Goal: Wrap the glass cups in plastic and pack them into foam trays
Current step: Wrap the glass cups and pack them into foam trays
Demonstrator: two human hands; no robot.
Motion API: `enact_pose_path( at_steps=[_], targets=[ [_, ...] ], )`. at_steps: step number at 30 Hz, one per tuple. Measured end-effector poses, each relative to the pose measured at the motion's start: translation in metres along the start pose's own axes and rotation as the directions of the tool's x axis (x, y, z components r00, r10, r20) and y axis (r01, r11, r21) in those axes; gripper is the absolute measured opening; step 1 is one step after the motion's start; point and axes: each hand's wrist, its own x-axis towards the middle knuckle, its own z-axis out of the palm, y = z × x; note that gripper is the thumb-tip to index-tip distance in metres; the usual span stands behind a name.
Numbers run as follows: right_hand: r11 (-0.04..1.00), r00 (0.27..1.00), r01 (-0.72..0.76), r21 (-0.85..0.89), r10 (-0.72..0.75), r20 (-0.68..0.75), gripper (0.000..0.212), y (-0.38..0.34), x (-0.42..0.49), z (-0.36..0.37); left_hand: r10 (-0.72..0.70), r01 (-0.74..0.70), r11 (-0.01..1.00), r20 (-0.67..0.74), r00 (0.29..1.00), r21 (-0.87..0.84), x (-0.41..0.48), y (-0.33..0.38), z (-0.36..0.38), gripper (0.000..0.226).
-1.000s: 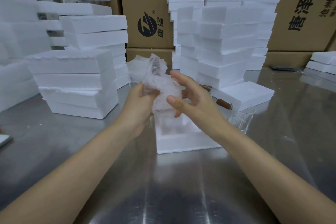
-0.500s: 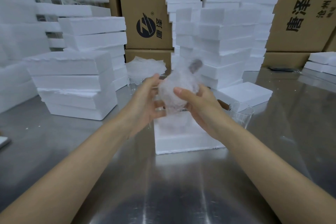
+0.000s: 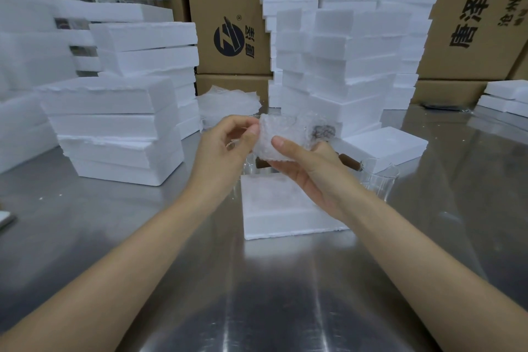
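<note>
Above the open white foam tray, my right hand grips the clear bubble-wrapped glass cup; my left hand pinches its wrap edge to prevent unrolling.

Steel table with foam tray stacks, open tray, glass cup

A foam tray lies on the table, foam stacks behind it.
</note>
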Motion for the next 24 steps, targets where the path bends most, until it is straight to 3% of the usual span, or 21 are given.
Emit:
enact_pose_path(
  at_steps=[3,7,10,14,19,24],
  targets=[
    [1.000,1.000,-0.019,0.018,0.019,0.000,0.032,-0.001,0.000,-0.001,0.034,-0.033,0.999,0.072,0.997,-0.018,-0.005,0.001,0.005,0.016],
    [0.998,0.997,-0.063,-0.024,0.065,0.050,0.043,-0.001,-0.002,0.000,0.109,-0.129,0.983,0.144,0.984,0.133,-0.009,-0.002,0.007,0.030],
    [0.994,0.992,-0.102,-0.050,0.105,0.067,0.053,-0.005,-0.004,0.001,0.139,-0.168,0.969,0.160,0.977,0.183,-0.007,-0.004,0.004,0.017],
    [0.990,0.979,-0.128,-0.059,0.136,0.151,0.032,-0.008,-0.004,0.005,0.187,-0.228,0.958,0.222,0.957,0.175,-0.006,-0.003,0.001,0.022],
    [0.961,0.968,-0.224,0.163,0.200,0.154,0.032,-0.006,-0.005,0.011,0.065,-0.064,0.998,0.180,0.982,-0.010,-0.007,0.004,0.001,0.029],
    [0.958,0.960,-0.225,0.178,0.187,0.208,0.030,-0.008,-0.008,0.013,0.133,-0.145,0.989,0.216,0.967,0.042,-0.006,0.005,-0.005,0.043]
  ],
)
